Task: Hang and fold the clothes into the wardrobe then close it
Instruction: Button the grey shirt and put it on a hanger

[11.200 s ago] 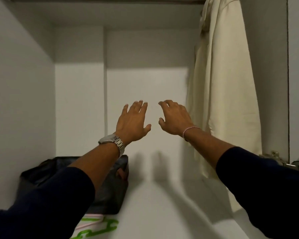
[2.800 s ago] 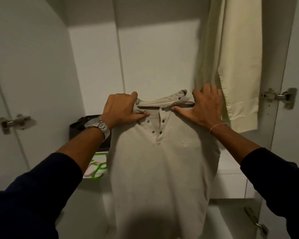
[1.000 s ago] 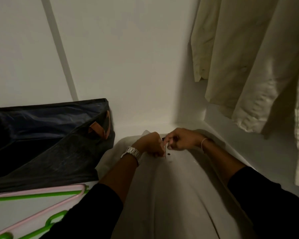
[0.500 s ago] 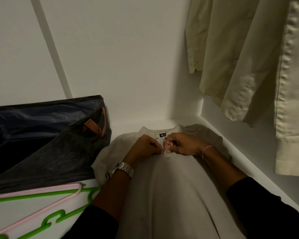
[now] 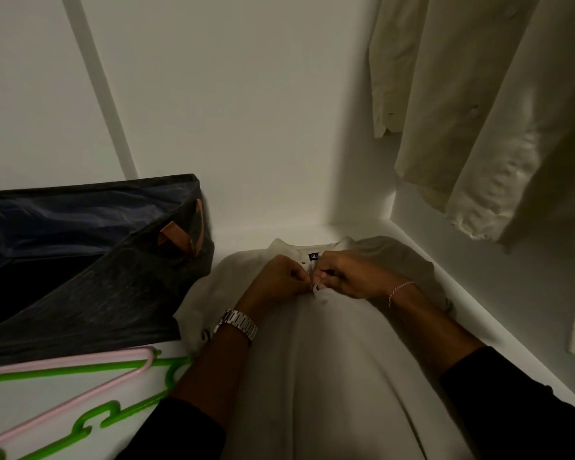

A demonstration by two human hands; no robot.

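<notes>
A beige polo shirt [image 5: 329, 376] lies flat, front up, on the white wardrobe shelf [image 5: 239, 237], its collar toward the back wall. My left hand [image 5: 276, 280] and my right hand [image 5: 349, 277] meet at the button placket just below the collar, and each pinches the fabric there with curled fingers. A small dark label shows inside the collar. Cream garments [image 5: 478, 121] hang at the upper right.
A dark fabric storage bag [image 5: 80, 260] with a brown handle lies on the shelf at the left, touching the shirt's sleeve. A pink hanger [image 5: 80, 390] and a green hanger [image 5: 90, 423] lie at the front left. The wardrobe's right wall runs close beside the shirt.
The shirt went from held up in the air to lying on the shelf. In the last second both hands stayed pinched at the placket and the camera drew slightly closer.
</notes>
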